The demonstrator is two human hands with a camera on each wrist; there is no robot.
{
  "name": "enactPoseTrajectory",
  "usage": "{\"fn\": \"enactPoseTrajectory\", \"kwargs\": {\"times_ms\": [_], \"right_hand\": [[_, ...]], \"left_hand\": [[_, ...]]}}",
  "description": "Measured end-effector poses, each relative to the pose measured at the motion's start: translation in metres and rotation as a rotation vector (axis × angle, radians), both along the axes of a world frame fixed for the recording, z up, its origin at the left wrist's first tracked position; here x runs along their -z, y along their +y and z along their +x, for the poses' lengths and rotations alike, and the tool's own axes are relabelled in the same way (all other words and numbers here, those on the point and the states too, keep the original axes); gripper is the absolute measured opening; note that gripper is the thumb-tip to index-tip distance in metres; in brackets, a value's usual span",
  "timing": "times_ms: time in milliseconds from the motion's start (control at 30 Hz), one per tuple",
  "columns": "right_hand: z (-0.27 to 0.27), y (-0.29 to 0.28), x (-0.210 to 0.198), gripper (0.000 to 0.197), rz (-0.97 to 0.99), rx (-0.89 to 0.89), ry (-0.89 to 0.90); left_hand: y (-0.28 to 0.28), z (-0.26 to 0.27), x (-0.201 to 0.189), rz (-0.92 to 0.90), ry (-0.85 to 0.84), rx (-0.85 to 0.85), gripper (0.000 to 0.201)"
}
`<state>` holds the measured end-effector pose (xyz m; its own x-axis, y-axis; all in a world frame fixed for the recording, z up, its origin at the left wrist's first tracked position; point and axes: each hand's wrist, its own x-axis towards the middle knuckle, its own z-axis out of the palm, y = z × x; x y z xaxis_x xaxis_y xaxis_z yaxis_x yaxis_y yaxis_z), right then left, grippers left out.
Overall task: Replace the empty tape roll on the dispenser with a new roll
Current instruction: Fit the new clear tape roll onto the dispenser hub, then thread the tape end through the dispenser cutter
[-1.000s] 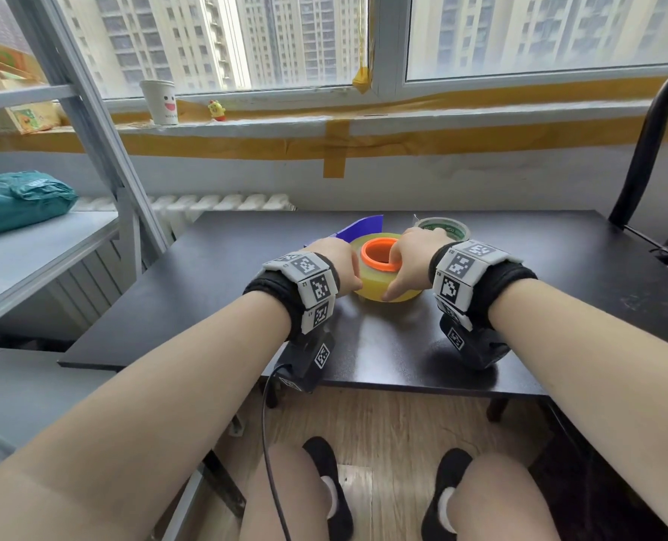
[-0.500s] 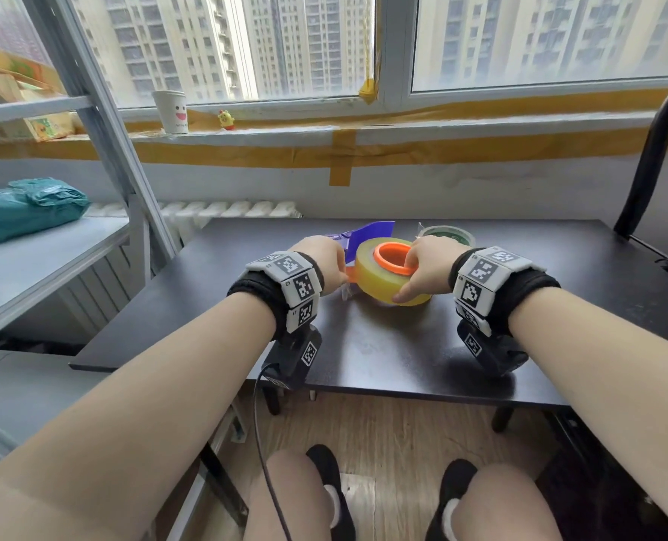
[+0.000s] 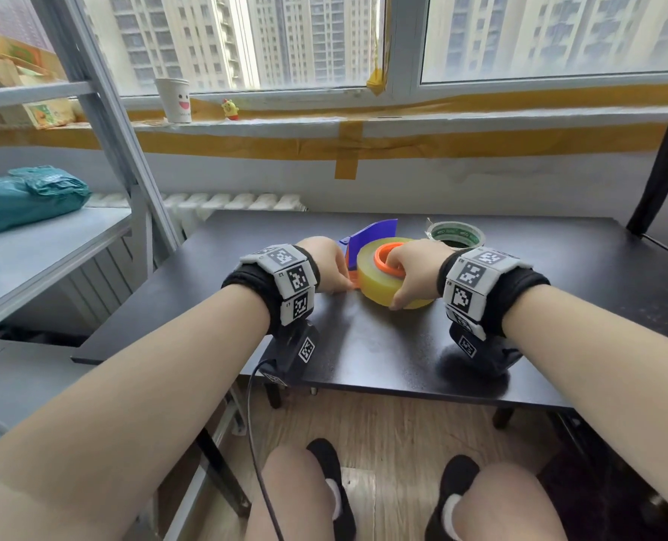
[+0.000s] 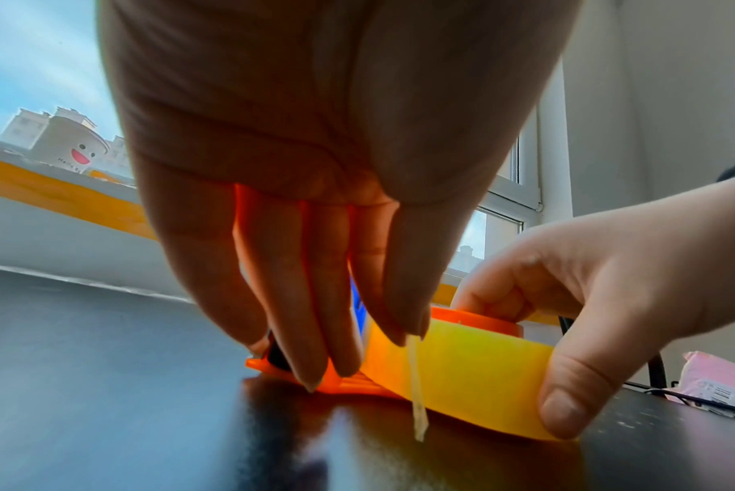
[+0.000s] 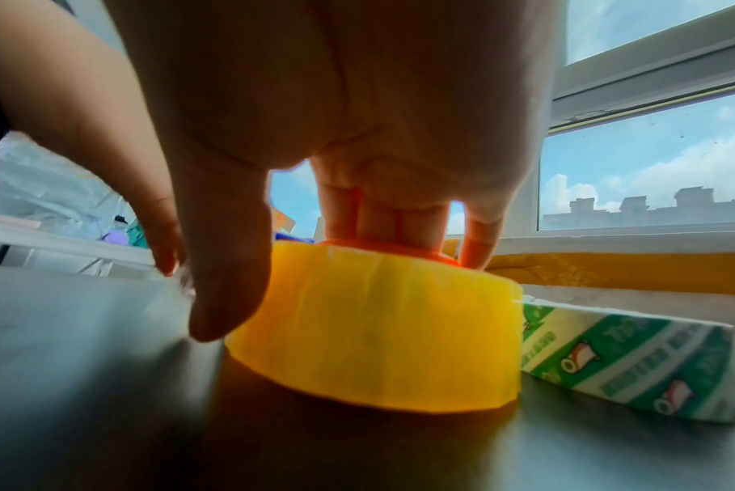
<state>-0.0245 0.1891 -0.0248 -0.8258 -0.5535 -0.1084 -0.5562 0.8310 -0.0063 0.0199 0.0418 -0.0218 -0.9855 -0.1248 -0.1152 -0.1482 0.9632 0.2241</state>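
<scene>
tape roll (image 3: 393, 273) lies flat on the table (image 3: 559, 306), seated on the dispenser (image 3: 371, 234); right hand (image 3: 414, 267) clasps it, fingers in the orange hub; left hand (image 3: 324, 263), at nine o'clock, pinches the loose tape end (image 4: 416, 382), fingertips pressed together

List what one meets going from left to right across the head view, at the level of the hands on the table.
Left hand → orange and blue plastic tape dispenser → yellow translucent tape roll → right hand, gripping that roll.
</scene>
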Motion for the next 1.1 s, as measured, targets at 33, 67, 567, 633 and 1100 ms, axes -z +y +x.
{"fn": "enactPoseTrajectory", "kwargs": {"times_ms": [33, 67, 567, 633, 1100], "right_hand": [[-0.001, -0.001, -0.001, 0.044, -0.001, 0.005, -0.002], [-0.001, -0.002, -0.003, 0.042, -0.004, 0.009, -0.006], [-0.004, 0.001, -0.012, 0.042, -0.324, 0.051, 0.013], [-0.004, 0.004, -0.020, 0.045, -0.424, 0.062, -0.009], [-0.012, 0.014, -0.040, 0.027, -0.681, 0.165, -0.058]], "left_hand": [[-0.001, 0.000, 0.000, 0.017, -0.002, -0.006, 0.029], [-0.001, 0.000, 0.000, 0.037, -0.011, -0.011, 0.027], [-0.001, 0.006, -0.004, 0.350, 0.221, -0.104, 0.028], [-0.002, 0.007, -0.008, 0.466, 0.290, -0.146, 0.026], [0.003, -0.002, -0.024, 0.716, 0.291, -0.213, 0.017]]}}
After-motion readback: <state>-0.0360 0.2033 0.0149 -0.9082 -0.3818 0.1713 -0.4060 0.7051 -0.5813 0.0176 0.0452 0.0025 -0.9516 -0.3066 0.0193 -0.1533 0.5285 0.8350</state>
